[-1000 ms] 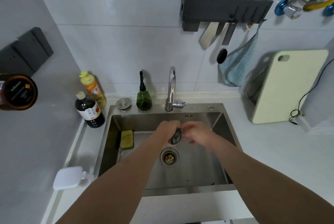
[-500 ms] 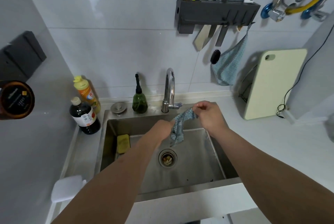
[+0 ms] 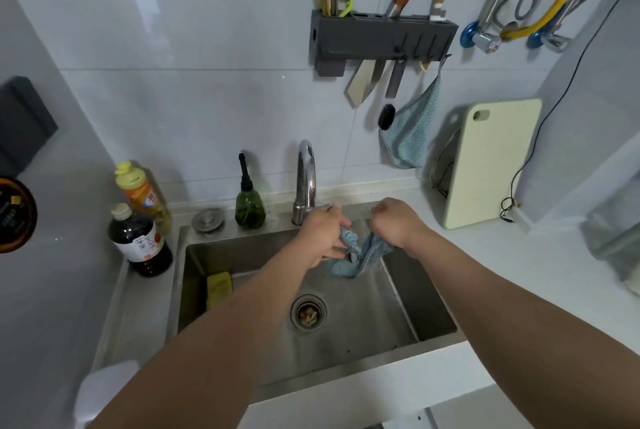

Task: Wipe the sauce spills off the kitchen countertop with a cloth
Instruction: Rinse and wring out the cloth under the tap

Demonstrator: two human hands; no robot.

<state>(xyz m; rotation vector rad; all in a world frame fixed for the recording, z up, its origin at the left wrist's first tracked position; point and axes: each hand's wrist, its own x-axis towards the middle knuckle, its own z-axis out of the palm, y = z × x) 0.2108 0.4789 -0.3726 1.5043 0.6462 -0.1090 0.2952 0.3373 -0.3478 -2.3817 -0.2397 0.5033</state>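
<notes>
A small blue cloth point(image 3: 353, 255) hangs bunched between both my hands, above the back of the steel sink point(image 3: 349, 321). My left hand point(image 3: 323, 234) grips its left edge just below the chrome tap point(image 3: 306, 182). My right hand point(image 3: 393, 222) grips the cloth's right edge, fingers curled round it. The white countertop point(image 3: 512, 269) lies to the right of the sink; no sauce spill shows on it in this view.
A yellow sponge point(image 3: 219, 286) lies in the sink's left end, and the drain strainer point(image 3: 309, 313) holds scraps. Dark sauce bottle point(image 3: 140, 241), orange bottle point(image 3: 142, 193) and green dispenser point(image 3: 249, 206) stand behind the sink. A cutting board point(image 3: 491, 161) leans at the right; a second blue cloth point(image 3: 410, 134) hangs from the knife rack point(image 3: 381, 40).
The cloth was balled between my hands low in the sink, then pulled open. Both hands have since risen toward the tap and spread apart with the cloth between them.
</notes>
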